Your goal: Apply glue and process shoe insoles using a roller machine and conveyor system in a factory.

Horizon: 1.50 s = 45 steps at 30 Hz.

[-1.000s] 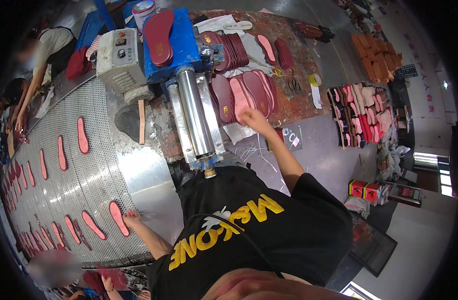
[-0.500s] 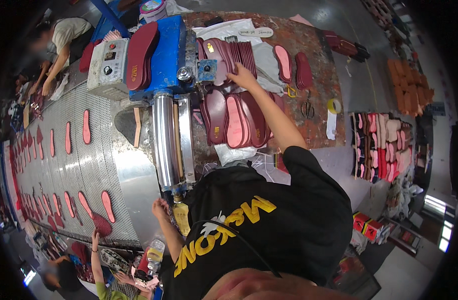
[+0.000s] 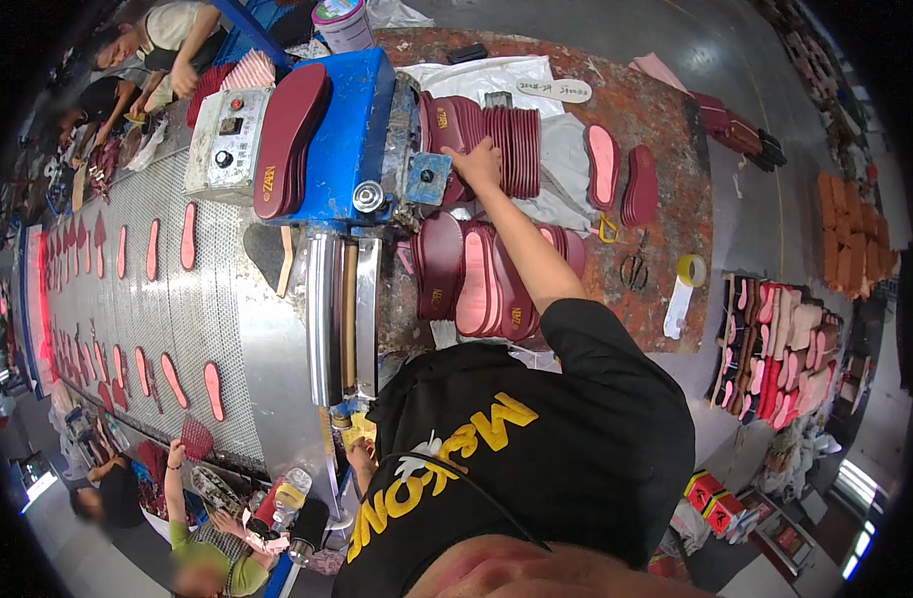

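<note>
My right hand [image 3: 477, 167] reaches over the worktable, its fingers curled on the edge of a maroon insole [image 3: 456, 122] at the front of a standing row. Behind the fingers, more maroon insoles [image 3: 516, 149] stand packed on edge. Nearer to me lies another group of maroon insoles [image 3: 439, 264], with pink-topped ones [image 3: 475, 279] among them. My left hand [image 3: 361, 458] is low by my body, beside a yellow object under the roller machine [image 3: 329, 319]. Its fingers are partly hidden, and I cannot see anything in them.
A blue machine [image 3: 352, 130] carries stacked maroon insoles [image 3: 293, 149] beside a control box [image 3: 229, 140]. Leftward runs a mesh conveyor [image 3: 217, 319] with pink pieces. Scissors [image 3: 633, 269], a tape roll [image 3: 690, 269] and smaller insoles [image 3: 640, 189] lie right. A co-worker's hand [image 3: 176, 454] is by the conveyor.
The view has shifted. My right hand stays at the standing insoles; my left hand has drawn down toward my body. A co-worker has lifted a maroon mesh piece off the conveyor's near edge.
</note>
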Motion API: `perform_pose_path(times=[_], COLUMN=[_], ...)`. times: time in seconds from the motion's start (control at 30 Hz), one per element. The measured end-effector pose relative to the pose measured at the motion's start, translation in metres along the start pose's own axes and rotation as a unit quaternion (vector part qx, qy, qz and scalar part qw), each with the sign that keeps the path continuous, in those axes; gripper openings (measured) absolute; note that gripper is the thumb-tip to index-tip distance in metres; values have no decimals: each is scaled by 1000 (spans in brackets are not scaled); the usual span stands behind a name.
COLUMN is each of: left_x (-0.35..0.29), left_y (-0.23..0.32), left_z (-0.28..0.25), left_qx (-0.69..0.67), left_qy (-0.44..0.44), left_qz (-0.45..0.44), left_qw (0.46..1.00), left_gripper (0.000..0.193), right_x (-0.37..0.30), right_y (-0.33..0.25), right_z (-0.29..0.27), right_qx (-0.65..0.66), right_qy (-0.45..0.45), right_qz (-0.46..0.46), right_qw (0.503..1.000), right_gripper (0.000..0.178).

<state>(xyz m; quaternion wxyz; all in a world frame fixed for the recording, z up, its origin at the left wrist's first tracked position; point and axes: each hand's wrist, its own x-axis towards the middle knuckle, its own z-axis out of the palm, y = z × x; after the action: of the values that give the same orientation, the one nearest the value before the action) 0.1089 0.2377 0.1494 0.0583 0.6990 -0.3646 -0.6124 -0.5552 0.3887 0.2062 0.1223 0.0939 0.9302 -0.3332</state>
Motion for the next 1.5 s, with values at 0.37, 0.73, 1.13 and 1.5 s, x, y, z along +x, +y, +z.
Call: perform_pose_path(times=[0.37, 0.73, 1.13, 1.5], left_x=[21, -242, -271, -269], left_y=[155, 340, 359, 385], left_z=[-22, 148, 146, 119], left_qx=[-32, 96, 315, 332], left_qy=[111, -329, -407, -412], left_qz=[291, 681, 675, 739], left_qw=[950, 648, 528, 417], left_gripper=[14, 32, 38, 46], right_x=[-17, -250, -382, -422], right_y=[18, 26, -37, -68], right_z=[-76, -147, -98, -76], right_qx=[441, 613, 355, 426], right_qy=[-17, -389, -528, -494], right_qz=[-21, -80, -316, -287], right_qw=[897, 683, 703, 702], right_gripper=[50, 81, 85, 86])
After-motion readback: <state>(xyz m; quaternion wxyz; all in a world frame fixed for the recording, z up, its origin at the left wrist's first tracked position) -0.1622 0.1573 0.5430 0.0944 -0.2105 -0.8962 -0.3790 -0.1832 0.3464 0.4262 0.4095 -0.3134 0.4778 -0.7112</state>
